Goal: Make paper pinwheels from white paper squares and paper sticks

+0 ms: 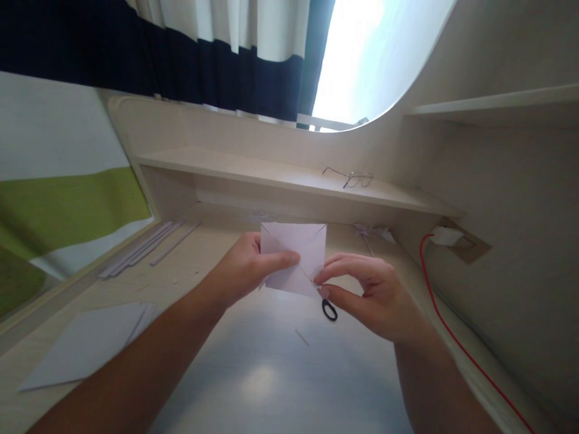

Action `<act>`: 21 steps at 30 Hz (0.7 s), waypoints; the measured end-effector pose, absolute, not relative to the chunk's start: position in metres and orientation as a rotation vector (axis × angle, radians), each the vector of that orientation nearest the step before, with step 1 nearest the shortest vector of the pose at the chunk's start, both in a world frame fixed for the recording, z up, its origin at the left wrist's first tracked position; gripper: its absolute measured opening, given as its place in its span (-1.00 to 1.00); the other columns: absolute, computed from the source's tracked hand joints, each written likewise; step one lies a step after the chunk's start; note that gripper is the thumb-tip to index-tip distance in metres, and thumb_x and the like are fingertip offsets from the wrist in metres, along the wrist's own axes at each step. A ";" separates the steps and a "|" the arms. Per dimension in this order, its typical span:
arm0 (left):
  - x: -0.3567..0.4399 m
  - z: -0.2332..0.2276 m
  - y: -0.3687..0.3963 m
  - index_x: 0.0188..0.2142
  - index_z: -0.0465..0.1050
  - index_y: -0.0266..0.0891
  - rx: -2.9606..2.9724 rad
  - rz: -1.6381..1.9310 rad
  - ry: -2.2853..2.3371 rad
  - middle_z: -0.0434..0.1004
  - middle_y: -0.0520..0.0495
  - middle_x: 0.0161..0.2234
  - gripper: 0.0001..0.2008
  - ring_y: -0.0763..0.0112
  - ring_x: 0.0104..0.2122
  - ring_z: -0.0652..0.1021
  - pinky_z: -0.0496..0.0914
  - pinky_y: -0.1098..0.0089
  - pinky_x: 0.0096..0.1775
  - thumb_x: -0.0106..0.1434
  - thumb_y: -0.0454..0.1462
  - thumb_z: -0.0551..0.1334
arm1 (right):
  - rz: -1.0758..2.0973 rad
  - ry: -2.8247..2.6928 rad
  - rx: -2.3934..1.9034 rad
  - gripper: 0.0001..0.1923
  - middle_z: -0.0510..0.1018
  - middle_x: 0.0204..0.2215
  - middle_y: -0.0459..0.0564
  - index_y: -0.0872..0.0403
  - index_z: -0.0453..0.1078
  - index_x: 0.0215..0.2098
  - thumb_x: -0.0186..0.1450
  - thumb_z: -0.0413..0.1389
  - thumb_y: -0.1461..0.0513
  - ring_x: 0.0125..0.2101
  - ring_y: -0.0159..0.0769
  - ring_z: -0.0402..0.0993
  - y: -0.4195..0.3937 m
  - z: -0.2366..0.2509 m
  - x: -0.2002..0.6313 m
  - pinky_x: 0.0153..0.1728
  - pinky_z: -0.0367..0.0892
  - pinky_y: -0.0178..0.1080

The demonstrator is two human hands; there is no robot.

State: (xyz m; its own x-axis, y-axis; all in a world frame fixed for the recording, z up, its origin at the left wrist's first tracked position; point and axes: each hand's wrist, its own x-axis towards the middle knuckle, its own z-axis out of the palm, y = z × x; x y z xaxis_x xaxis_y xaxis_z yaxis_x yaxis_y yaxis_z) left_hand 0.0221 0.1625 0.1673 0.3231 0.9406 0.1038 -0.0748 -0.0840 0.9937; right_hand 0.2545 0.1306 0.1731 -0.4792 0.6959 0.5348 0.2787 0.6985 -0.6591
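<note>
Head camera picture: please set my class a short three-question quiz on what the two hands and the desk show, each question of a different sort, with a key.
1. True or false: both hands hold the folded white paper.
2. Which lies on the shelf? A) eyeglasses B) a mug C) a phone
3. Fill in: the cable along the desk's right edge is coloured ____.

Key
1. True: the left hand grips the paper's left side and the right hand pinches its lower right corner.
2. A, the eyeglasses.
3. Red.
</note>
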 end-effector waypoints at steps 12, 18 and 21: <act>0.024 0.169 0.160 -0.38 0.65 -0.27 1.405 1.075 0.898 0.68 -0.08 -0.41 -0.78 0.32 -0.46 0.58 0.41 0.40 -0.41 0.06 -0.15 0.46 | 0.724 -1.882 -0.935 -0.93 0.67 -0.33 -0.04 -0.01 0.61 -0.22 0.33 0.30 0.19 -0.39 -0.28 0.57 0.132 0.162 0.251 -0.37 0.45 -0.22; 0.027 0.167 0.157 -0.34 0.67 -0.24 1.356 1.157 0.836 0.70 -0.08 -0.35 -0.78 0.32 -0.41 0.61 0.46 0.39 -0.34 0.08 -0.16 0.49 | 0.718 -1.816 -0.922 -0.94 0.69 -0.26 -0.02 -0.02 0.61 -0.23 0.31 0.32 0.21 -0.24 -0.22 0.61 0.133 0.159 0.250 -0.19 0.50 -0.19; 0.029 0.163 0.159 -0.28 0.69 -0.23 1.301 1.212 0.790 0.71 -0.08 -0.35 -0.75 0.36 -0.43 0.60 0.46 0.40 -0.36 0.09 -0.14 0.51 | 0.705 -1.761 -0.909 -0.92 0.69 -0.28 -0.05 -0.03 0.61 -0.22 0.29 0.34 0.24 -0.28 -0.28 0.61 0.136 0.159 0.250 -0.22 0.50 -0.24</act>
